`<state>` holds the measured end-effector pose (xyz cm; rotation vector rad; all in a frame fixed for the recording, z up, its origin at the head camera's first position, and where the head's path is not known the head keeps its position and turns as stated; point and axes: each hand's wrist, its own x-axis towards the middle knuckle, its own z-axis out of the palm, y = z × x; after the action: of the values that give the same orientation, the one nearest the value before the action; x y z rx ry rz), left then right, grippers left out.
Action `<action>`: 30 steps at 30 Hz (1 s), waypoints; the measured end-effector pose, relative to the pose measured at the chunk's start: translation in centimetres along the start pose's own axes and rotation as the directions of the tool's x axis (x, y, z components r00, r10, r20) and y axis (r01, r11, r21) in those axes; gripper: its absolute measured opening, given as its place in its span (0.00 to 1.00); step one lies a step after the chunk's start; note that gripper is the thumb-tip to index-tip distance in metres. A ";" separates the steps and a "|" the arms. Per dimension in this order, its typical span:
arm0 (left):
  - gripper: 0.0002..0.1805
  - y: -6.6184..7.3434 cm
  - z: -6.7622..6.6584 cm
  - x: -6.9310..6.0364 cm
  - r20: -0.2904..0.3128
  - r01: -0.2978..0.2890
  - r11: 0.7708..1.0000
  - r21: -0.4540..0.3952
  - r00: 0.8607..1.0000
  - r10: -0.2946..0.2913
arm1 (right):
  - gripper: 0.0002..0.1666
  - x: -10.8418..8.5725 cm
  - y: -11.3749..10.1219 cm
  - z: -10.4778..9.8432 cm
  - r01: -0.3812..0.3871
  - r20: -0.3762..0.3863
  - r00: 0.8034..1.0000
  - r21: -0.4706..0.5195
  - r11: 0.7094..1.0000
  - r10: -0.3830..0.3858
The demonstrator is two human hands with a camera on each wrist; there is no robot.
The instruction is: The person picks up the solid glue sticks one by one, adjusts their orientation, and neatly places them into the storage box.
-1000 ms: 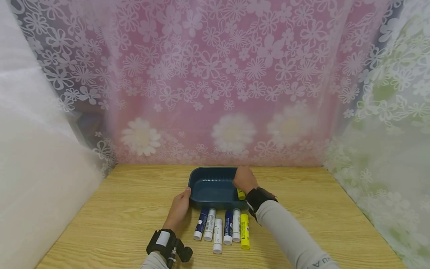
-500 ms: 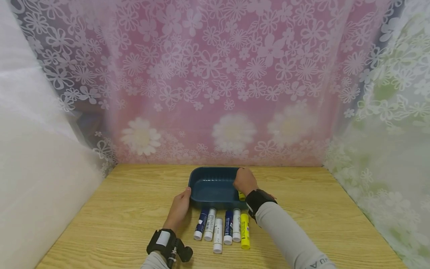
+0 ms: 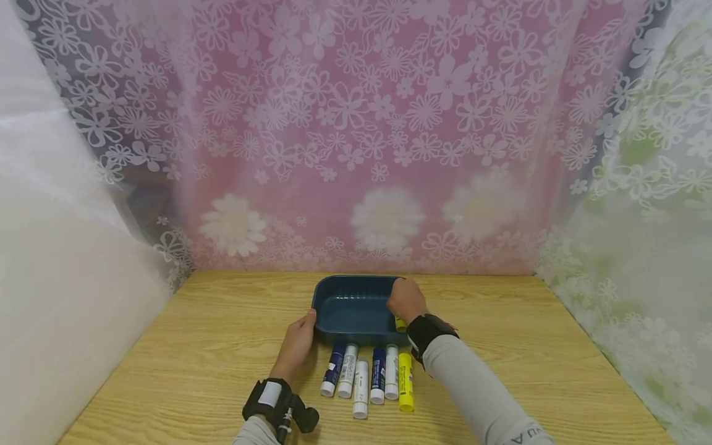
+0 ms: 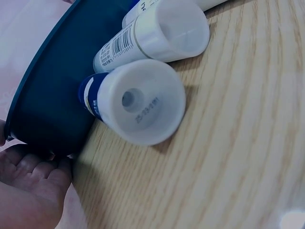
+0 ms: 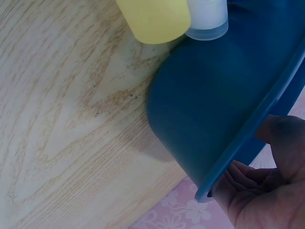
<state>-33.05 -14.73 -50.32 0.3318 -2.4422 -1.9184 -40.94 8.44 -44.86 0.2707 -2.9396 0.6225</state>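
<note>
A dark blue rectangular plastic tray (image 3: 356,339) stands on the table. My left hand (image 3: 296,343) holds its left edge, the thumb on top of the rim. In the left wrist view the fingers (image 4: 43,171) curl under that rim. My right hand (image 3: 408,299) grips the right edge. The right wrist view shows its thumb (image 5: 286,138) inside the rim and its fingers outside. A yellow glue stick (image 3: 400,324) lies inside the tray, partly hidden by the right hand.
Several glue sticks lie in a row before the tray: a blue one (image 3: 332,371) at the left, white ones (image 3: 361,389), another blue one (image 3: 378,376) and a yellow one (image 3: 406,383) at the right. A pink flowered curtain (image 3: 356,154) hangs behind the wooden table (image 3: 233,346).
Over the last second my right hand has shifted very slightly toward me along the rim and covers a little more of the yellow glue stick. The left hand and the row stay put.
</note>
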 end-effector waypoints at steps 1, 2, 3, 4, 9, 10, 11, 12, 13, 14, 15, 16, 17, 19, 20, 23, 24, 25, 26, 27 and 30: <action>0.36 0.0 0.0 0.0 -0.001 0.000 1.000 -0.001 1.000 0.000 | 0.20 0.1 0.1 0.2 0.001 -0.005 1.000 0.001 1.000 -0.001; 0.36 0.0 0.0 0.0 -0.003 -0.001 1.000 0.001 1.000 0.001 | 0.20 0.1 0.1 0.3 0.000 -0.005 1.000 0.000 1.000 0.000; 0.36 0.0 0.0 0.0 -0.005 -0.001 1.000 -0.001 1.000 0.001 | 0.20 0.1 0.1 0.3 -0.002 -0.005 1.000 -0.003 1.000 0.002; 0.36 0.1 0.1 -0.1 -0.006 -0.002 1.000 -0.001 1.000 0.002 | 0.21 0.2 0.1 0.4 -0.007 -0.005 1.000 -0.003 1.000 0.007; 0.36 0.1 0.1 -0.1 -0.013 -0.006 1.000 0.016 1.000 0.006 | 0.20 0.3 0.2 0.6 -0.036 0.001 0.999 -0.011 0.999 0.036; 0.36 0.1 0.1 -0.1 -0.014 -0.006 1.000 0.016 1.000 0.006 | 0.19 0.4 0.2 0.6 -0.043 0.001 0.999 -0.010 0.999 0.043; 0.36 0.1 0.0 -0.1 -0.014 -0.005 1.000 0.018 1.000 0.005 | 0.19 0.4 0.2 0.6 -0.048 0.003 0.999 -0.010 0.999 0.048; 0.36 0.1 0.0 -0.1 -0.015 -0.004 1.000 0.018 1.000 0.004 | 0.18 0.4 0.1 0.6 -0.050 0.003 0.999 -0.010 0.999 0.050; 0.36 0.1 0.0 0.0 -0.015 -0.003 1.000 0.019 1.000 0.004 | 0.18 0.4 0.1 0.5 -0.058 0.008 0.998 -0.003 0.998 0.058; 0.36 0.1 0.0 0.0 -0.014 -0.003 1.000 0.018 1.000 0.003 | 0.18 0.4 0.1 0.4 -0.064 0.011 0.998 0.000 0.998 0.064; 0.36 0.1 0.0 0.0 -0.012 -0.004 1.000 0.019 1.000 0.005 | 0.18 0.4 0.0 0.3 -0.070 0.015 0.997 0.008 0.998 0.070; 0.36 0.1 0.0 0.1 -0.012 -0.003 1.000 0.014 1.000 0.003 | 0.18 0.4 -0.1 0.2 -0.073 0.017 0.997 0.015 0.997 0.073; 0.36 0.1 0.0 0.1 -0.010 -0.005 1.000 0.016 1.000 0.005 | 0.18 0.3 -0.1 0.1 -0.078 0.019 0.997 0.019 0.997 0.078; 0.35 0.1 0.0 0.1 -0.009 -0.007 1.000 0.014 1.000 0.007 | 0.17 0.2 -0.3 -0.2 -0.083 0.018 0.996 0.023 0.996 0.083; 0.35 0.1 -0.1 0.1 -0.008 -0.008 1.000 0.014 1.000 0.008 | 0.17 0.1 -0.4 -0.3 -0.087 0.019 0.996 0.026 0.996 0.086; 0.35 0.1 -0.1 0.1 -0.008 -0.009 1.000 0.015 1.000 0.009 | 0.17 0.0 -0.6 -0.4 -0.095 0.021 0.995 0.031 0.995 0.094; 0.35 0.1 -0.1 0.1 -0.008 -0.007 1.000 0.014 1.000 0.007 | 0.18 0.0 -0.5 -0.4 -0.098 0.023 0.995 0.034 0.995 0.097; 0.36 0.1 -0.1 0.1 -0.007 -0.004 1.000 0.015 1.000 0.004 | 0.18 0.0 -0.5 -0.4 -0.097 0.022 0.995 0.034 0.995 0.096; 0.36 0.1 -0.1 0.1 -0.006 -0.003 1.000 0.014 1.000 0.003 | 0.18 0.0 -0.5 -0.3 -0.103 0.028 0.994 0.040 0.994 0.102; 0.36 0.1 -0.1 0.1 -0.004 -0.001 1.000 0.014 1.000 0.001 | 0.18 0.0 -0.4 -0.2 -0.101 0.028 0.995 0.039 0.994 0.100; 0.37 0.1 -0.1 0.1 -0.002 0.005 1.000 0.011 1.000 -0.005 | 0.18 0.1 -0.3 0.0 -0.096 0.022 0.995 0.032 0.995 0.095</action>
<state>-33.12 -14.85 -50.22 0.3401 -2.4542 -1.9059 -41.04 8.16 -44.76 0.1409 -2.9790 0.6851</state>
